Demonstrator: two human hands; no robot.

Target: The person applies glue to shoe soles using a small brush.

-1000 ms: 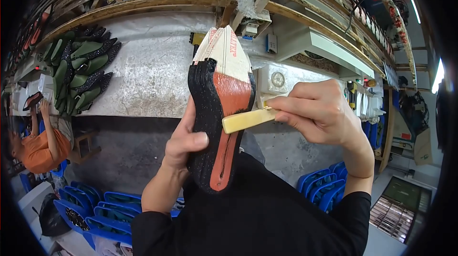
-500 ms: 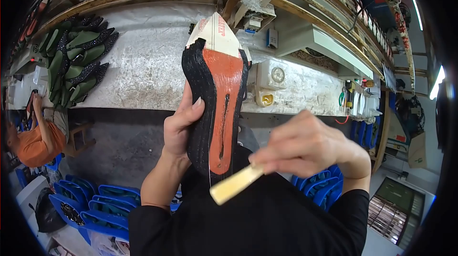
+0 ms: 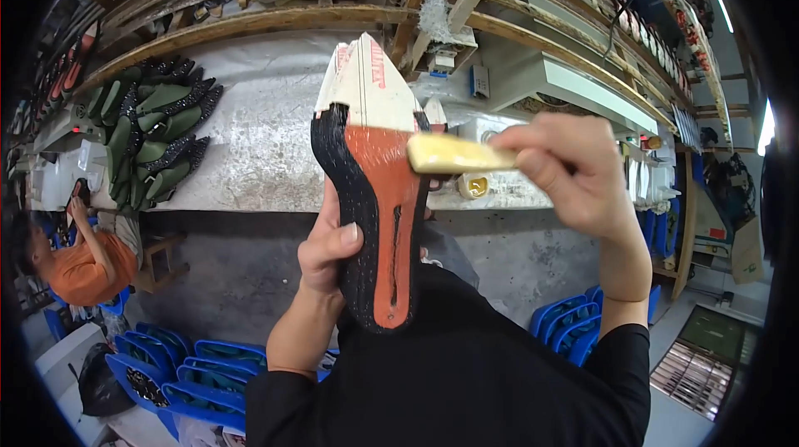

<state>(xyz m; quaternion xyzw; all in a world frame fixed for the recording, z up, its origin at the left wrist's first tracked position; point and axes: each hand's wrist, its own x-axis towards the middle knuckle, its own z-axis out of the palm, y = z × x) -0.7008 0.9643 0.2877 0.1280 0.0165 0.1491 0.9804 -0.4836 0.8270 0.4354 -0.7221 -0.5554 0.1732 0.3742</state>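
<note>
My left hand (image 3: 329, 247) grips a shoe upper on its last (image 3: 341, 160), toe up, its sole side facing me. An orange-brown insole strip (image 3: 387, 168) with a dark slot runs down its middle. Black material borders the strip, and white lettered material (image 3: 370, 85) covers the toe. Behind its right edge shows another white tip (image 3: 434, 111). In my right hand (image 3: 574, 164), fingers closed on the handle, is a flat yellowish brush (image 3: 449, 153). Its broad end lies over the strip's upper right edge; whether it touches cannot be told. The strip looks wet and shiny there.
A small cup of yellow liquid (image 3: 473, 186) stands on the whitish workbench (image 3: 258, 139). Green and black shoe uppers (image 3: 158, 126) are heaped at left. Wooden racks (image 3: 250, 27) overhang the bench. Blue bins (image 3: 225, 372) stand below. A person in an orange shirt (image 3: 91, 268) works at far left.
My right hand has moved up with the brush, from below the heel end to the shoe's upper right edge. The shoe remains in my left hand, slightly lower in view.
</note>
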